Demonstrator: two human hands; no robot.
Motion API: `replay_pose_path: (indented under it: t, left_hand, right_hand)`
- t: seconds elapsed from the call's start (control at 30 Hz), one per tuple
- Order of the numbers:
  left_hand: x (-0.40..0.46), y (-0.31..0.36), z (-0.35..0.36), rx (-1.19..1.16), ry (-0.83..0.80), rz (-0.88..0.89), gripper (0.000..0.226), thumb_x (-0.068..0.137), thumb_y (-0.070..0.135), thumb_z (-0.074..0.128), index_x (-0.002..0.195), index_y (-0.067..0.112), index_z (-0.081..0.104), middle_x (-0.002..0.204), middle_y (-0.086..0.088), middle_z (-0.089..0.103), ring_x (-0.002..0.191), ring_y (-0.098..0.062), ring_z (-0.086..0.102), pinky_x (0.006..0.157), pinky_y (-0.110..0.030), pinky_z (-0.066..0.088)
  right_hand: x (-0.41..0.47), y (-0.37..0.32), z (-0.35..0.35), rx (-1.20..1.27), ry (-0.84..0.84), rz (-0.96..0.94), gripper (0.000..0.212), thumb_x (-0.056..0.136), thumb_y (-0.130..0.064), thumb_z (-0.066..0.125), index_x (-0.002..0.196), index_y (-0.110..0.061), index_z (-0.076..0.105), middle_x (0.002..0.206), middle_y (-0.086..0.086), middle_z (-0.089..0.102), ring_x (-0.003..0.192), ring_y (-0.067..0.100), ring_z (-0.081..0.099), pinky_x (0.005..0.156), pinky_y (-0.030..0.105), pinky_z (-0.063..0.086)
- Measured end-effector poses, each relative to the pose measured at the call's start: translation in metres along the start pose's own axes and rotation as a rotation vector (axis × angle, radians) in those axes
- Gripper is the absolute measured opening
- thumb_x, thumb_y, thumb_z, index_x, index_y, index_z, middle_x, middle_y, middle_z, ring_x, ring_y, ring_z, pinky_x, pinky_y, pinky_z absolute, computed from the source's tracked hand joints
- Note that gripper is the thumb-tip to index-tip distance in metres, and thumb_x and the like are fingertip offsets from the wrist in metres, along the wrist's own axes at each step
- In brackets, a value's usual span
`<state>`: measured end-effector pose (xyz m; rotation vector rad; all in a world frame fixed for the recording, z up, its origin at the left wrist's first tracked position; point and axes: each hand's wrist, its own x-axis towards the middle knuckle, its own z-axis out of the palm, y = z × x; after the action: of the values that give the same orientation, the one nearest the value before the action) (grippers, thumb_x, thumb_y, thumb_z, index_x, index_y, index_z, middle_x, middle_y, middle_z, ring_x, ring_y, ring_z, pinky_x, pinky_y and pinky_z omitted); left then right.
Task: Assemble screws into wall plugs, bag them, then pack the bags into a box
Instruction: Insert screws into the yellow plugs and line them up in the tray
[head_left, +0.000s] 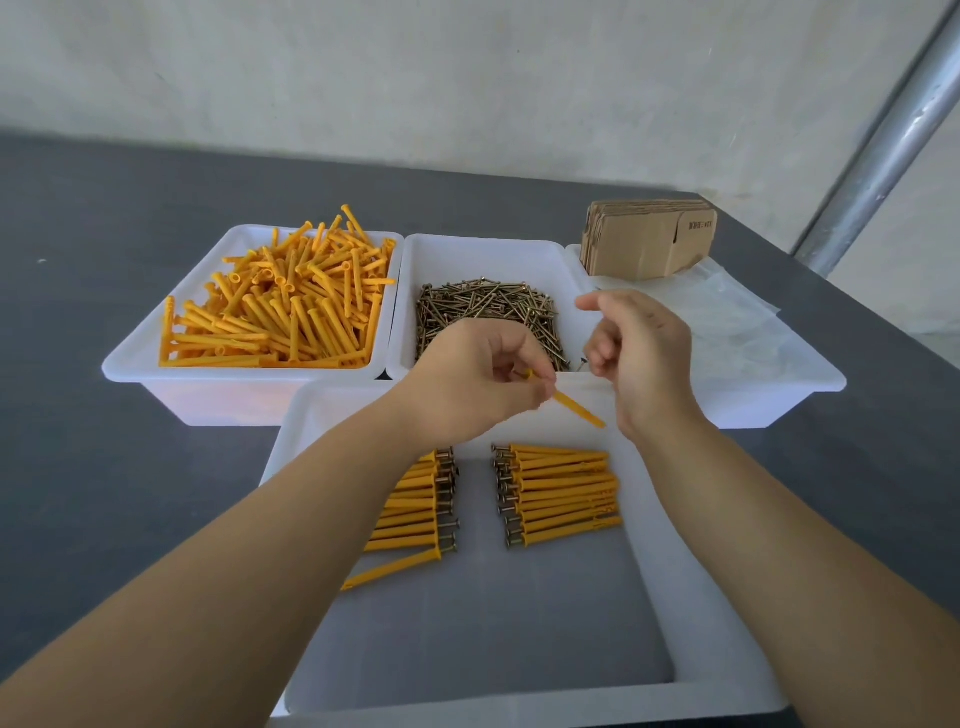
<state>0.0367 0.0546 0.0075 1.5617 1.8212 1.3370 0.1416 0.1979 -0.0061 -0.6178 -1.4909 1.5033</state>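
Four white trays are counted on the counter (104, 218): one tray of loose plugs (156, 371) heaped too thickly to be counted, one tray of screws (431, 249) likewise past counting, one tray of bags (810, 379) carrying a single stack of flat cartons (649, 241), and one near tray (675, 597). In the near tray two rows of assembled plugs are laid, the right row (563, 493) numbering roughly a dozen and the left row (415, 499) partly hidden by an arm. Two hands are seen, the left hand (472, 384) with one yellow plug (576, 408) and the right hand (634, 348) with one screw (583, 364).
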Motion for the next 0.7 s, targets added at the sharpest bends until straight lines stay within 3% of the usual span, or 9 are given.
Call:
replay_pose_path:
  t: [0.13,0.23,0.3,0.4,0.53,0.7]
  left_hand:
    - [-0.002,-0.002,0.017,0.454,-0.060,0.092,0.011,0.080,0.008,0.071,0.079,0.017,0.065,0.079,0.003,0.067,0.078,-0.017,0.064,0.074,-0.035,0.054]
    - [-0.001,-0.012,0.042,0.774,-0.058,0.124,0.015,0.085,0.010,0.054,0.080,0.022,0.046,0.077,0.003,0.054,0.081,-0.022,0.056,0.064,-0.034,0.047]
    - [-0.001,-0.015,0.058,0.974,-0.085,0.207,0.020,0.085,0.007,0.053,0.082,0.021,0.039,0.073,0.003,0.046,0.079,-0.020,0.045,0.055,-0.031,0.035]
    - [-0.006,-0.011,0.067,1.210,-0.157,0.352,0.024,0.061,0.004,0.069,0.067,0.021,0.052,0.059,0.008,0.046,0.072,-0.017,0.047,0.049,-0.025,0.027]
    - [-0.002,-0.018,0.063,1.257,-0.010,0.469,0.020,0.051,0.006,0.074,0.052,0.020,0.059,0.062,0.002,0.052,0.072,-0.021,0.057,0.050,-0.026,0.031]
    - [0.019,-0.018,0.029,1.028,0.341,0.385,0.008,0.073,0.005,0.069,0.065,0.005,0.067,0.079,-0.011,0.061,0.079,-0.034,0.057,0.058,-0.039,0.046]
  right_hand:
    - [0.000,0.000,0.000,-0.009,0.024,0.009,0.027,0.092,-0.010,0.053,0.074,-0.017,0.073,0.047,-0.003,0.038,0.047,0.014,0.037,0.047,0.025,0.032]
    - [-0.002,0.000,0.002,-0.018,0.000,0.014,0.028,0.092,-0.008,0.053,0.074,-0.016,0.072,0.046,-0.003,0.037,0.047,0.015,0.036,0.046,0.022,0.031]
    - [-0.002,0.000,0.002,-0.024,-0.011,0.009,0.028,0.092,-0.008,0.052,0.074,-0.015,0.072,0.046,-0.003,0.038,0.047,0.015,0.036,0.045,0.022,0.031]
    - [-0.003,0.000,0.002,-0.040,-0.023,0.004,0.027,0.091,-0.008,0.053,0.073,-0.016,0.071,0.047,-0.003,0.039,0.048,0.016,0.037,0.046,0.022,0.033]
    - [-0.003,0.002,0.003,-0.087,-0.038,-0.022,0.025,0.091,-0.008,0.054,0.075,-0.015,0.071,0.047,-0.002,0.040,0.048,0.015,0.037,0.047,0.023,0.034]
    - [0.000,0.007,0.002,-0.261,-0.027,-0.153,0.022,0.089,-0.009,0.056,0.079,-0.017,0.074,0.050,-0.009,0.047,0.053,0.015,0.043,0.057,0.029,0.039]
